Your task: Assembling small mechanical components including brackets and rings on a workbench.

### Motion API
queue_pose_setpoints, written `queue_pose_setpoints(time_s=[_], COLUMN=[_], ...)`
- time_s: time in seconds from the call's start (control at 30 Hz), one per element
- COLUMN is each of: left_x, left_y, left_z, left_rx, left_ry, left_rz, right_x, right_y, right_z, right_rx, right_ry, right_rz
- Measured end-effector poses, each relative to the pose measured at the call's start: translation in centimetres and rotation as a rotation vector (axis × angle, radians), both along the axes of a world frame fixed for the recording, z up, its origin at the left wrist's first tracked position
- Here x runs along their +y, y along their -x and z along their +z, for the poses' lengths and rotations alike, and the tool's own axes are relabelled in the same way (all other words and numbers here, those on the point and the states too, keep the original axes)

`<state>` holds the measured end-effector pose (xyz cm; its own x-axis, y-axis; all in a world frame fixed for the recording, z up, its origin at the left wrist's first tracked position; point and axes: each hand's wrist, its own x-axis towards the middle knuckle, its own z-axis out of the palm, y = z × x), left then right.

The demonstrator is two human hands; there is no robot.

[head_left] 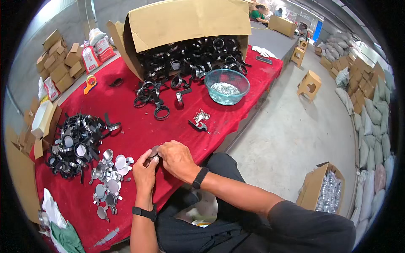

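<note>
Both my hands meet at the near edge of the red-covered table. My left hand (144,173) pinches a small round grey metal disc (154,151) between thumb and fingers. My right hand (179,159) closes over the disc's other side, its fingertips mostly hidden. Left of my hands lies a loose pile of flat silvery discs with tabs (113,185). Beyond it is a heap of black ring-shaped clamps (74,143). Ahead are a few small metal bits (201,115) and a black bracket (198,126).
A big open cardboard box (190,21) spills more black rings across the red cloth (139,122). A teal bowl (228,98) holds small shiny parts. An orange tape dispenser (90,84) sits far left. Right, on the floor, are a carton of clear plastic (311,187) and yellow stools (310,85).
</note>
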<state>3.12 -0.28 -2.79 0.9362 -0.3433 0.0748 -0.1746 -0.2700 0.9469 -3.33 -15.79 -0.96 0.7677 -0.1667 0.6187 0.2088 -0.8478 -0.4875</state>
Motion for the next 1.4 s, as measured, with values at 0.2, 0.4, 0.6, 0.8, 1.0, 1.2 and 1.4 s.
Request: queue_pose_setpoints(time_s=[0.2,0.4,0.6,0.8,1.0,1.2,1.4], left_x=[-0.1,-0.3,1.5,2.0,3.0,0.8,0.5], left_y=[0.3,-0.2,0.4,3.2,3.4,3.9,1.6], left_z=[0.2,-0.6,0.3,3.5,4.4,4.2,2.8], left_rx=[-0.039,-0.025,-0.219,-0.243,0.210,0.244,0.124], left_ry=[-0.019,-0.027,-0.030,0.083,0.300,0.301,0.081], left_rz=[-0.010,-0.066,-0.068,-0.118,-0.073,-0.011,0.107], right_x=[0.1,-0.3,-3.1,-3.8,-1.6,-0.7,0.0], right_y=[0.9,1.5,-1.6,1.9,2.6,3.0,-0.7], right_z=[0.2,-0.2,-1.1,2.4,1.7,0.6,0.2], right_rx=[0.046,-0.024,0.434,0.601,0.376,0.293,0.385], right_ry=[0.076,-0.165,-0.534,-1.113,-1.022,-0.964,-0.987], right_rz=[-0.034,-0.014,-0.032,0.357,0.318,0.324,0.074])
